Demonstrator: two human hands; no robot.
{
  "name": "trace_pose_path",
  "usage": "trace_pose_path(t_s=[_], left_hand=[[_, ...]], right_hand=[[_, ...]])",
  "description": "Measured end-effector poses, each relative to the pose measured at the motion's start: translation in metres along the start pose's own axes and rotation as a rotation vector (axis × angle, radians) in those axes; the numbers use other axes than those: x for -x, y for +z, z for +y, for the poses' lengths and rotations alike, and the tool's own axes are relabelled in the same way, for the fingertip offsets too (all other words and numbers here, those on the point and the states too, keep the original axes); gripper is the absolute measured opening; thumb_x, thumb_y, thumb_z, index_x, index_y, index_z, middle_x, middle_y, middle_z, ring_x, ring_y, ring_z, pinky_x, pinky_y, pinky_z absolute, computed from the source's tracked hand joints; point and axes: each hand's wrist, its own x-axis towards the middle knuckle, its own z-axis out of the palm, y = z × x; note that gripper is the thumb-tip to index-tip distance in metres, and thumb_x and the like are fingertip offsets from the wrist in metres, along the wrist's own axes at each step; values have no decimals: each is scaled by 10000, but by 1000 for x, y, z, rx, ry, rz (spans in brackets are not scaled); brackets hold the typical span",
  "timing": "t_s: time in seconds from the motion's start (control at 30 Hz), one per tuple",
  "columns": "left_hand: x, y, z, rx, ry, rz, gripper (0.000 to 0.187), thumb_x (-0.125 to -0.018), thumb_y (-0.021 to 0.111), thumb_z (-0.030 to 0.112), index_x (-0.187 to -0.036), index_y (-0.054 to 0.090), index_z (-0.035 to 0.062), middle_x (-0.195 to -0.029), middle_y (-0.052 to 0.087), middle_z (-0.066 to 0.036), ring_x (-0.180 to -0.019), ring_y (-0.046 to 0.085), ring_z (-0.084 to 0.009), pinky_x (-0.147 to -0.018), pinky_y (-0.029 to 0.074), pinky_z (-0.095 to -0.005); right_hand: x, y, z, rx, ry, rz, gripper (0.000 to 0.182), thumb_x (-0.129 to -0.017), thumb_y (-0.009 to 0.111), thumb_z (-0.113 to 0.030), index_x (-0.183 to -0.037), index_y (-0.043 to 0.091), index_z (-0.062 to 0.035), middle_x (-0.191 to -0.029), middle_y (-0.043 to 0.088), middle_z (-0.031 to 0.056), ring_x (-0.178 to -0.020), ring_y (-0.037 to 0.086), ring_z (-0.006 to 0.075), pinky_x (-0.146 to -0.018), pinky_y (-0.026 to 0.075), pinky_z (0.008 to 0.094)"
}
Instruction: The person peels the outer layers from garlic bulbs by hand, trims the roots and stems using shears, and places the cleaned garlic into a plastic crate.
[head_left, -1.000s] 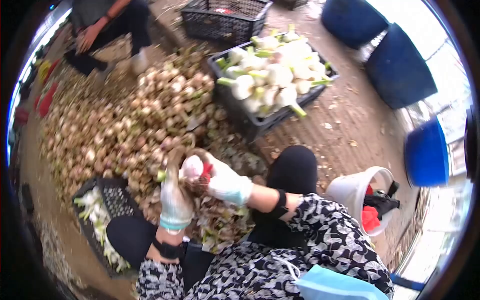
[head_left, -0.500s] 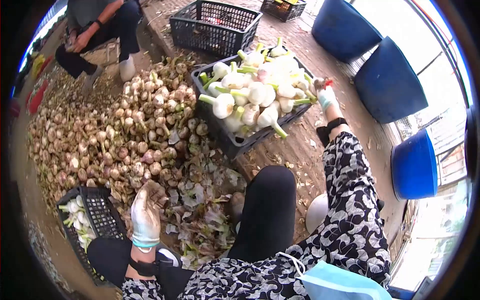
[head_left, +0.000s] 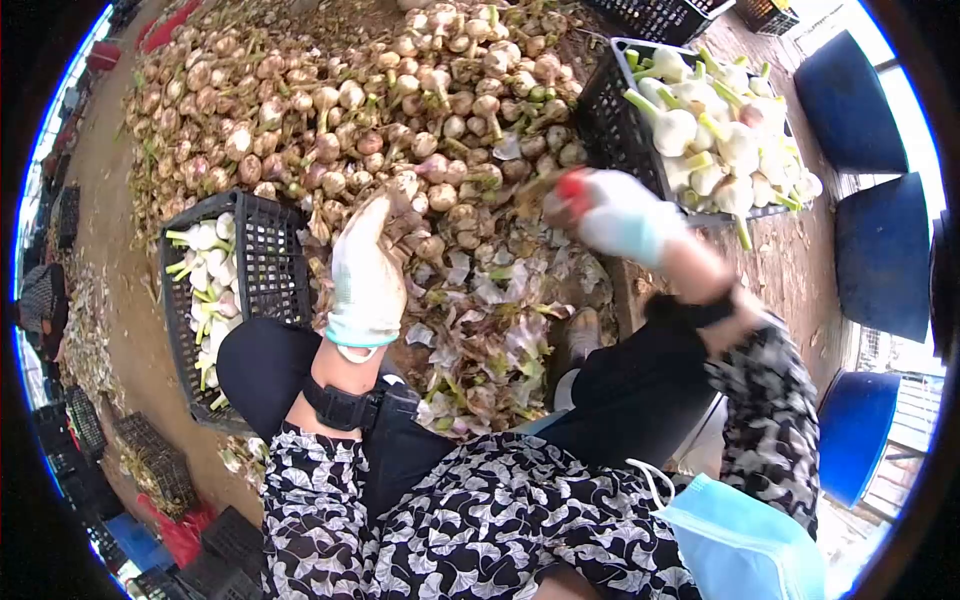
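Observation:
My left hand (head_left: 368, 265), in a white glove with soiled fingertips, reaches to the near edge of the heap of untrimmed garlic (head_left: 290, 110). Its fingers are curled, with a garlic bulb (head_left: 404, 187) at their tips. My right hand (head_left: 625, 218), also gloved, is blurred above the loose garlic skins (head_left: 490, 300). Its fingers look closed round something with a red part (head_left: 573, 190), too smeared to name. Right of it, a black crate (head_left: 615, 120) is heaped with clean white garlic bulbs (head_left: 738, 145), green stem stubs attached.
A second black crate (head_left: 275, 260) with smaller white garlic stands by my left knee. Several blue tubs (head_left: 855, 105) line the right side. More dark crates (head_left: 155, 460) lie at the far left, near another person (head_left: 42, 300). A blue face mask (head_left: 750, 535) hangs before me.
My view has swung left and down. My right hand has come back from the crate of clean garlic toward the heap. My left hand has moved forward to the bulbs.

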Motion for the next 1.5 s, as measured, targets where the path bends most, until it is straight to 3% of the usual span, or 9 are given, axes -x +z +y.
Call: trace_pose_path(t_s=[0.17, 0.3, 0.43, 0.57, 0.73, 0.83, 0.93, 1.07, 1.5], left_hand=[[0, -25, 13, -125, 117, 52, 228, -929, 466, 139, -1059, 593, 2, -977, 635, -83, -878, 613, -174, -779, 492, -299], [9, -40, 19, -733, 449, 18, 301, -914, 460, 156, -1116, 577, -34, -1052, 623, -97, -966, 579, -158, -860, 424, -237], [20, -35, 29, -488, 147, 56, 335, -915, 456, 166, -1145, 557, -55, -1087, 612, -104, -995, 568, -159, -890, 409, -242], [11, -43, 6, -464, 21, -85, 381, -943, 439, 270, -1135, 560, -36, -1025, 623, -94, -852, 605, -151, -744, 493, -277], [32, -14, -3, 127, -397, -377, 429, -951, 448, 349, -1186, 529, -1, -1060, 607, -106, -967, 581, -191, -839, 476, -340], [39, -4, -2, 35, -292, -447, 542, -903, 546, 361, -1266, 442, -29, -1130, 571, -112, -1013, 570, -205, -895, 456, -323], [42, 10, 8, -260, 76, -339, 579, -824, 684, 151, -1264, 411, -108, -1141, 564, -151, -1017, 563, -214, -878, 468, -302], [41, 18, 5, -1015, 871, -299, 785, -563, 859, 181, -1235, 502, -11, -1137, 533, -185, -1003, 570, -291, -876, 464, -345], [39, 21, -7, -998, 851, -371, 761, -574, 849, 215, -1228, 526, -2, -1172, 512, -163, -1036, 549, -270, -887, 456, -338]], right_hand=[[-71, 162, 75, 359, 584, -323, 392, -800, 582, -204, -1114, 561, 30, -1089, 598, 245, -1015, 588, 360, -831, 493, 391], [-76, 216, 120, 184, 707, 173, 314, -773, 579, -235, -981, 609, -1, -1031, 607, 257, -986, 581, 389, -832, 477, 418], [-91, 148, 82, -469, 823, 328, 191, -775, 519, -147, -864, 598, 3, -719, 611, 117, -661, 584, 264, -605, 446, 365], [-43, 63, -26, -352, -123, 286, 142, -817, 485, -20, -885, 609, -13, -645, 476, -37, -577, 392, 65, -493, 327, 250], [12, 52, -82, -377, -201, 253, 191, -794, 603, -17, -983, 590, 10, -831, 620, 94, -772, 594, 143, -687, 480, 260], [22, 64, -77, -343, -386, 314, 268, -808, 658, -109, -1036, 563, -6, -951, 613, 101, -845, 619, 178, -728, 497, 282], [16, 84, -63, -1606, -42, 203, 406, -899, 567, -189, -1237, 391, -50, -951, 568, 31, -808, 606, 149, -695, 490, 249], [16, 102, -52, -1074, 61, 228, 392, -903, 568, -289, -1178, 481, -23, -989, 586, 62, -861, 573, 122, -749, 471, 265], [11, 78, -54, -815, -52, 282, 246, -839, 651, -123, -1026, 589, 25, -924, 640, 31, -817, 556, 66, -735, 471, 234]])
